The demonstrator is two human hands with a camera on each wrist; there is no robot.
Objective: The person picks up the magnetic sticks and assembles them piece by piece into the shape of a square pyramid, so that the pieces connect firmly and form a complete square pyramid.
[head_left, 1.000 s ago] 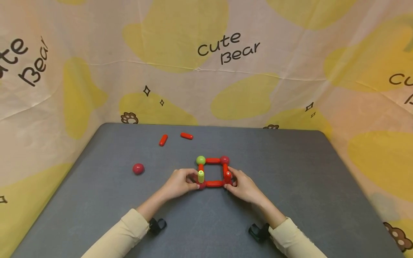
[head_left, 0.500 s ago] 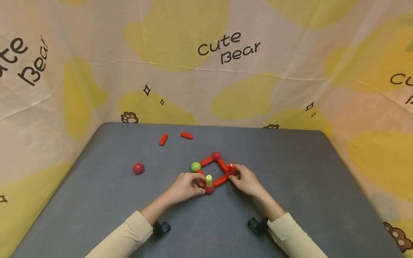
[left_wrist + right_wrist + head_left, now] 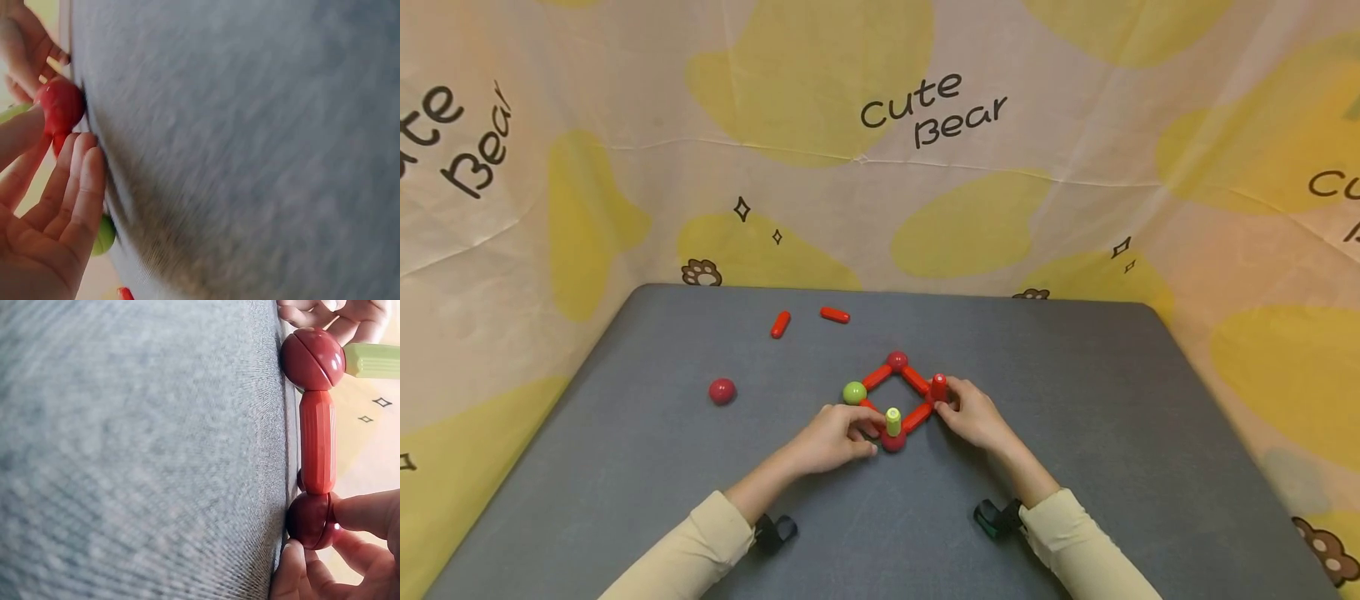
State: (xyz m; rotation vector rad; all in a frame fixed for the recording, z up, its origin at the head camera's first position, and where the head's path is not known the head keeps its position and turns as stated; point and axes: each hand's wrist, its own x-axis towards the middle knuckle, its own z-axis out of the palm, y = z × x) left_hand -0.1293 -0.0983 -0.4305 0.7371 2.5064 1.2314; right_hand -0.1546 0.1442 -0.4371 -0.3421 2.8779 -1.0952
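Note:
A square frame of red magnetic rods (image 3: pixel 917 418) and balls lies on the grey table, turned like a diamond. Its near corner is a red ball (image 3: pixel 892 441) bearing an upright light-green rod (image 3: pixel 892 422). Beside that ball is my left hand (image 3: pixel 835 437), fingers fairly straight, the thumb slightly apart from it in the head view. My right hand (image 3: pixel 973 414) pinches the right corner's red ball (image 3: pixel 309 520), on which a red rod (image 3: pixel 938 387) stands. A green ball (image 3: pixel 854 392) forms the left corner, another red ball (image 3: pixel 897 361) the far one.
Toward the back lie two loose red rods, a slanted rod (image 3: pixel 781 324) and a flatter-lying rod (image 3: pixel 835 315). A loose red ball (image 3: pixel 722 392) sits left of the frame. Patterned cloth (image 3: pixel 955 217) hangs behind the table.
The frame has turned counterclockwise from square-on to diamond. The near-left corner came nearer and right, and the right corner went farther away. My left thumb has come away from the ball.

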